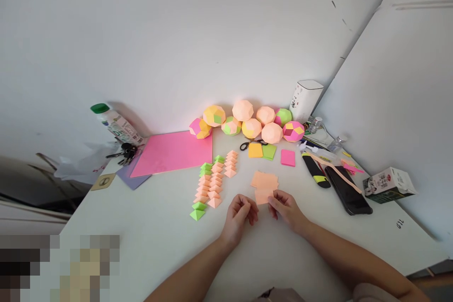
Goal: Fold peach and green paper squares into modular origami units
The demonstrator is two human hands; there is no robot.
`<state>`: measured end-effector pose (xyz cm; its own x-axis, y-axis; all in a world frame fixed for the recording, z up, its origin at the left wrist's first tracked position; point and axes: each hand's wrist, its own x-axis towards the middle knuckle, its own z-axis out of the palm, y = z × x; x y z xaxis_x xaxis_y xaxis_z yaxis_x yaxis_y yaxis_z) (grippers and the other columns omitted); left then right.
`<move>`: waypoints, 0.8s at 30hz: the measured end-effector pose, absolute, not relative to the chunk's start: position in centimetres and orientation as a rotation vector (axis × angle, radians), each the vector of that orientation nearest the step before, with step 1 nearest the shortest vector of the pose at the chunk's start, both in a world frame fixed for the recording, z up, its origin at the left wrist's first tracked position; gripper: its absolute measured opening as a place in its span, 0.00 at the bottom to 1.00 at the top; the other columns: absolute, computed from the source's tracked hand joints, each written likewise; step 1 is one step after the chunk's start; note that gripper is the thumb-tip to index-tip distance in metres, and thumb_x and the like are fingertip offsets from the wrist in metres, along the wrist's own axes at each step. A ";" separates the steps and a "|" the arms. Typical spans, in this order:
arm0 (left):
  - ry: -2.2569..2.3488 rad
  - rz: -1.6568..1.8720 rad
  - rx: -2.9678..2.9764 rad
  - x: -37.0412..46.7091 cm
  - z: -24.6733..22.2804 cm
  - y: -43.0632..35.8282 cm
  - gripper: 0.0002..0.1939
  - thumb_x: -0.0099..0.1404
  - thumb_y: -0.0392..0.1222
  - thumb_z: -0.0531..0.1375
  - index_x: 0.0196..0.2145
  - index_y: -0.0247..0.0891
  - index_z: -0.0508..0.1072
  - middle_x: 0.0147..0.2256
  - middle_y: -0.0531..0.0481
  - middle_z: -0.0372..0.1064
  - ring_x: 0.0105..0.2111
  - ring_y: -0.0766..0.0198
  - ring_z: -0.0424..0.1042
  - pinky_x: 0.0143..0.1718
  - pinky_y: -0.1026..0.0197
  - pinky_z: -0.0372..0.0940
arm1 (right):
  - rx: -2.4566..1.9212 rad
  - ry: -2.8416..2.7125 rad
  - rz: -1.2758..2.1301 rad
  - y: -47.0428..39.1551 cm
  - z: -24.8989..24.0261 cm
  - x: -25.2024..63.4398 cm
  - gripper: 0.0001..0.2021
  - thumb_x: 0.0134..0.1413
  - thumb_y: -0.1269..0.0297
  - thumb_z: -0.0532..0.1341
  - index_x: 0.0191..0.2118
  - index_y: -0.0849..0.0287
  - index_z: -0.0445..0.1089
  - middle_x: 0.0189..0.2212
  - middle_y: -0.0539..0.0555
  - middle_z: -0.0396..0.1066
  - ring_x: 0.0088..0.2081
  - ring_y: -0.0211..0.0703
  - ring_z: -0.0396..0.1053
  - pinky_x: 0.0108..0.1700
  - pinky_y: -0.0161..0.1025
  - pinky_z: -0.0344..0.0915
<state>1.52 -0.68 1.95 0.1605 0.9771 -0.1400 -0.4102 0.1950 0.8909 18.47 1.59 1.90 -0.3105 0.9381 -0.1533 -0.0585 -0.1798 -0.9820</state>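
Note:
My right hand (286, 208) pinches the corner of a peach paper square (264, 196) above the white table. Just left of it my left hand (242, 212) has its fingers curled together; whether anything lies between them is too small to tell. Behind the held square lie more peach paper sheets (264, 180). To the left, folded peach paper pieces (215, 182) stand in overlapping rows, with green folded pieces (197, 214) at some row ends. Yellow (255, 150), green (269, 152) and pink sticky notes (288, 157) lie farther back.
Several faceted paper balls (242, 111) line the wall. Black scissors (245, 145) lie before them. A pink sheet (173, 153), bottle (118, 125) and keys (128, 151) are left; a cutter (314, 170), phone (348, 191) and milk carton (389, 184) are right.

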 end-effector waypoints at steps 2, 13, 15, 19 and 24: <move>0.893 1.191 0.811 1.7 2.0 -0.6 0.13 0.59 0.44 0.59 0.28 0.39 0.56 0.27 0.56 0.63 0.23 0.70 0.67 0.20 0.67 0.57 | -1.106 -1.302 1.607 1.6 1.8 18.5 0.16 0.54 0.55 0.59 0.23 0.59 0.58 0.16 0.46 0.61 0.19 0.33 0.58 0.21 0.33 0.56; 0.919 1.096 0.874 1.6 1.5 -0.4 0.14 0.58 0.49 0.60 0.35 0.38 0.64 0.23 0.59 0.58 0.17 0.75 0.56 0.19 0.68 0.51 | -0.800 -1.599 1.193 0.2 1.3 18.2 0.11 0.53 0.69 0.57 0.42 0.52 0.58 0.47 0.56 0.56 0.37 0.41 0.64 0.28 0.35 0.65; 0.934 1.072 0.886 1.6 1.8 -0.4 0.17 0.58 0.51 0.60 0.40 0.37 0.67 0.22 0.59 0.58 0.17 0.74 0.56 0.20 0.67 0.52 | -0.832 -1.718 1.070 0.3 1.1 18.3 0.17 0.52 0.72 0.55 0.48 0.50 0.59 0.51 0.58 0.53 0.45 0.46 0.62 0.30 0.36 0.66; 0.938 1.019 0.891 1.5 2.0 -0.5 0.21 0.56 0.53 0.60 0.42 0.36 0.69 0.20 0.58 0.57 0.18 0.72 0.56 0.21 0.66 0.52 | -0.904 -1.758 0.973 0.8 0.8 18.4 0.15 0.53 0.71 0.55 0.47 0.51 0.62 0.53 0.59 0.52 0.48 0.47 0.61 0.35 0.38 0.67; 0.979 0.932 0.978 1.5 2.1 -0.7 0.19 0.56 0.55 0.60 0.37 0.35 0.72 0.20 0.56 0.58 0.18 0.72 0.53 0.19 0.66 0.49 | -0.981 -1.681 1.039 1.0 1.5 18.3 0.05 0.56 0.64 0.55 0.32 0.57 0.66 0.47 0.59 0.59 0.45 0.46 0.63 0.43 0.42 0.64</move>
<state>1.47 -0.66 2.05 0.2797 0.9335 -0.2244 -0.1785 0.2803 0.9432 18.34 0.99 1.52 -0.2786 0.9190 0.2791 0.1611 0.3312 -0.9297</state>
